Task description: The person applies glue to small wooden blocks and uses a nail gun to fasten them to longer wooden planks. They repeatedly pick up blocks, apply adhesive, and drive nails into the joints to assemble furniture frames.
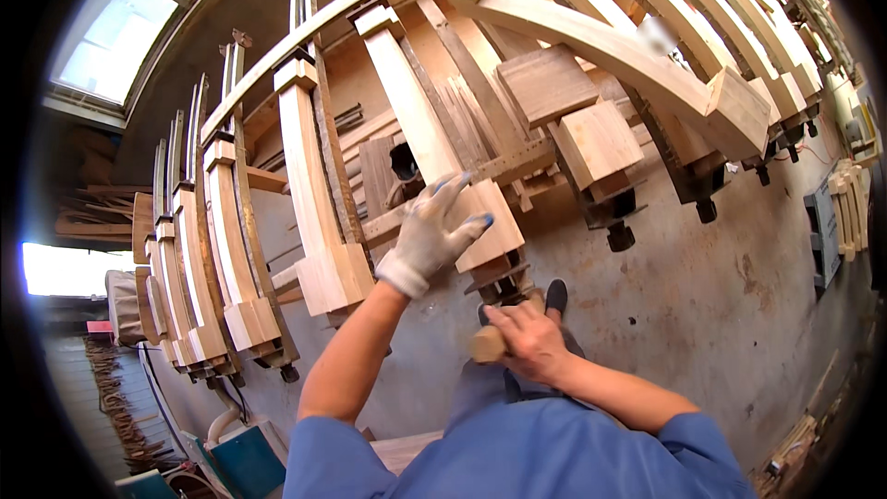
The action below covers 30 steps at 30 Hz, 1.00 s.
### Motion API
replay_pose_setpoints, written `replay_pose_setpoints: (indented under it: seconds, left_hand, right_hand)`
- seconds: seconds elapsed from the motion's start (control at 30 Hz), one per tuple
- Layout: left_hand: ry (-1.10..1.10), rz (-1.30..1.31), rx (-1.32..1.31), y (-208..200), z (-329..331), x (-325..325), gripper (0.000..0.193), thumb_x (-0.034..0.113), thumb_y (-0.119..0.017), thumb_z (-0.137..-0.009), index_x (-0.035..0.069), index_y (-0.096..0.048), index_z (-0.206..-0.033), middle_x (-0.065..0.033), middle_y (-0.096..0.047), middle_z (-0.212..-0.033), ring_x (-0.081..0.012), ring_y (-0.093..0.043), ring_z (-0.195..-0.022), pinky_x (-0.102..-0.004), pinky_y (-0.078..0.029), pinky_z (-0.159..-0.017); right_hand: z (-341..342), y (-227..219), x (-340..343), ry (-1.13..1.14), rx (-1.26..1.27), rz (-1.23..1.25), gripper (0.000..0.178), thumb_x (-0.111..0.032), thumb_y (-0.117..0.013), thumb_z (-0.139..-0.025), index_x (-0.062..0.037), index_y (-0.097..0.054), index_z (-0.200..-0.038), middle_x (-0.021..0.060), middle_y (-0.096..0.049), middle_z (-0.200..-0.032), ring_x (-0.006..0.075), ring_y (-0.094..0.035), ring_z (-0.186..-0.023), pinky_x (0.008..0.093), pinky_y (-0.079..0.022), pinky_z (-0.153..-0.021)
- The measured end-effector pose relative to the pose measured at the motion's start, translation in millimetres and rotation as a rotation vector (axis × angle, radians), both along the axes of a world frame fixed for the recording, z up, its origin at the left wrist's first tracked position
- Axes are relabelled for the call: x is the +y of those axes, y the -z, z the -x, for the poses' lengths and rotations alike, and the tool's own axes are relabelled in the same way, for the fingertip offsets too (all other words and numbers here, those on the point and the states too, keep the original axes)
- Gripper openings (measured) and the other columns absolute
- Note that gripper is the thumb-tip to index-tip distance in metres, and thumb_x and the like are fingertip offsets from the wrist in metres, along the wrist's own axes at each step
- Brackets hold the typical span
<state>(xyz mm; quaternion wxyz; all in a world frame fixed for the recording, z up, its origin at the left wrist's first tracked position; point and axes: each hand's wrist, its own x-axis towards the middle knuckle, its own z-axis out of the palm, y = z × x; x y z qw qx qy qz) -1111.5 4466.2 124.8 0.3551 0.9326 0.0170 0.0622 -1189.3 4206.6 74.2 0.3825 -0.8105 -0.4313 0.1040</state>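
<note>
Pale wood beam (414,115), one, running away from the person, with a thick block (496,236) at its near end; a dark metal clamp (504,285) sits under that end, just ahead of the person's body.

Left hand (427,233), one, in a whitish work glove with blue at the fingertips: fingers apart, thumb held out, over the near end of the beam; whether it touches the wood, cannot tell.

Right hand (531,337), one, bare: fingers closed around a wooden handle (488,345), somewhat blurred, near the clamp and in front of the waist; what the handle belongs to is unclear.

Similar beams (309,166), several, side by side to the left, each with a block at its near end; more stand to the right.

Curved beam (591,32), one, lying slantwise over others at upper right.

Brown block (550,83), one, beside a paler block (599,143).

Blue shirt (554,453), dark shoes (556,296), grey floor (702,314).
</note>
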Motion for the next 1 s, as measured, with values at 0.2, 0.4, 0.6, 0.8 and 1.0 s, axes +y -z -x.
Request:
replay_pose_setpoints:
  seconds: [0.2, 0.4, 0.6, 0.8, 1.0]
  left_hand:
    - [-0.005, -0.047, -0.257, -37.8, 111.9, -30.7, 0.049, 0.014, -0.086, -0.082, 0.001, -0.072, -0.126, -0.02, -0.073, -0.122, -0.0353, -0.071, -0.116, -0.0431, -0.057, -0.099]
    - [-0.046, 0.046, 0.464, 36.5, 168.3, -66.6, 0.045, 0.026, -0.083, -0.087, 0.005, -0.074, -0.126, -0.0208, -0.073, -0.125, -0.0346, -0.072, -0.113, -0.0435, -0.058, -0.094]
    - [-0.11, 0.123, 0.338, 86.9, 204.6, -81.3, 0.059, 0.035, -0.081, -0.089, 0.007, -0.064, -0.138, -0.0194, -0.074, -0.121, -0.0425, -0.071, -0.11, -0.05, -0.056, -0.099]
    - [-0.047, 0.304, -0.264, 10.1, 168.0, -104.7, 0.048, 0.01, -0.091, -0.074, 0.006, -0.07, -0.116, -0.0148, -0.072, -0.109, -0.0421, -0.071, -0.105, -0.0478, -0.059, -0.091]
    - [-0.069, 0.065, -0.147, 52.0, 220.9, -62.0, 0.032, 0.007, -0.081, -0.081, 0.007, -0.072, -0.111, -0.0151, -0.071, -0.114, -0.0399, -0.071, -0.102, -0.0472, -0.059, -0.088]
  right_hand:
    - [50.3, 84.1, 69.1, -0.417, -0.332, 0.257, 0.056, -0.028, -0.056, -0.097, 0.0035, -0.055, -0.144, 0.017, -0.063, -0.127, 0.0324, -0.058, -0.121, 0.041, -0.046, -0.109]
    - [98.6, 220.1, 40.2, -0.208, 0.887, -0.083, 0.059, -0.039, -0.063, -0.098, -0.0051, -0.055, -0.145, 0.0182, -0.056, -0.153, 0.0299, -0.052, -0.141, 0.0431, -0.038, -0.121]
    - [34.9, 162.6, -96.0, 0.246, 0.84, 0.535, 0.076, -0.025, -0.087, -0.083, -0.0015, -0.056, -0.148, 0.0164, -0.073, -0.124, 0.0234, -0.072, -0.097, 0.0411, -0.059, -0.088]
    - [-4.2, 102.8, -95.5, 0.539, 0.83, 0.213, 0.086, -0.013, -0.086, -0.082, 0.0038, -0.046, -0.156, 0.0216, -0.07, -0.127, 0.0232, -0.07, -0.1, 0.0372, -0.06, -0.088]
    - [-10.9, 147.5, -98.9, 0.926, 1.244, -0.237, 0.074, -0.028, -0.074, -0.098, 0.0012, -0.043, -0.158, 0.022, -0.062, -0.141, 0.0248, -0.069, -0.111, 0.0371, -0.06, -0.088]
